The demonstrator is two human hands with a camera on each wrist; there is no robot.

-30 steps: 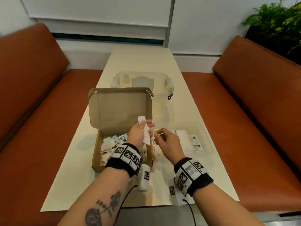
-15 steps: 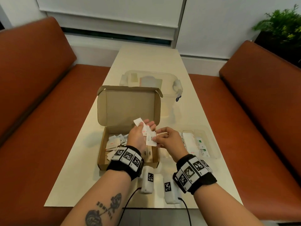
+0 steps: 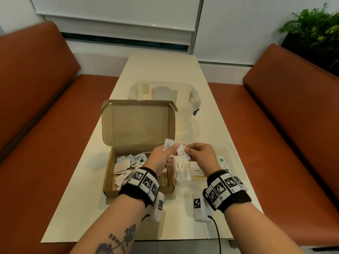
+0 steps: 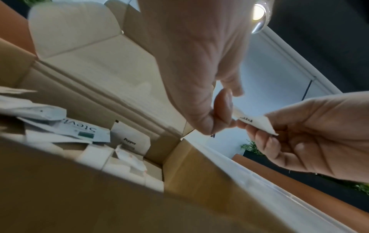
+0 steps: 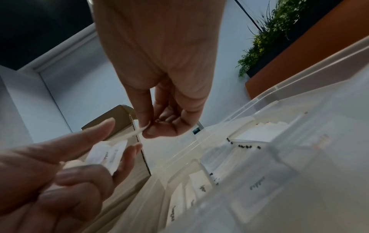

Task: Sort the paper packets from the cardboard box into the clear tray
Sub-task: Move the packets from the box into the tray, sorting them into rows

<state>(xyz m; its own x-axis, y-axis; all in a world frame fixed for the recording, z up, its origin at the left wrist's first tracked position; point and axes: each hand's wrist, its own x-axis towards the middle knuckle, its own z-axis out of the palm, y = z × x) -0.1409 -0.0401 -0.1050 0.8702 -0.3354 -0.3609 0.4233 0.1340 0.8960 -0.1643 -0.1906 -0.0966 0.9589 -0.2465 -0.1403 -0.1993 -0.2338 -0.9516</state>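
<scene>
Left hand [image 3: 161, 156] pinches one packet [image 3: 168, 144] as a spare; right hand [image 3: 200, 155] pinches the pepper packet [image 3: 182, 153], probably headed for the tray [image 3: 236, 162] beside the box [image 3: 110, 173].

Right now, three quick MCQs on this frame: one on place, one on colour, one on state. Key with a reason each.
1. Where is the clear tray relative to the cardboard box?
A. To its right
B. To its left
C. Inside it

2. What colour are the bench seats?
A. Grey
B. Reddish-brown
C. Blue

3. How is the box lid?
A. Shut flat
C. Torn off
B. Open, standing up

Key: 1 A, the tray sits beside the box's right wall under the right hand. 2 B, both cushions are reddish-brown. 3 B, the lid stands behind the loose packets, beyond the left hand.
</scene>
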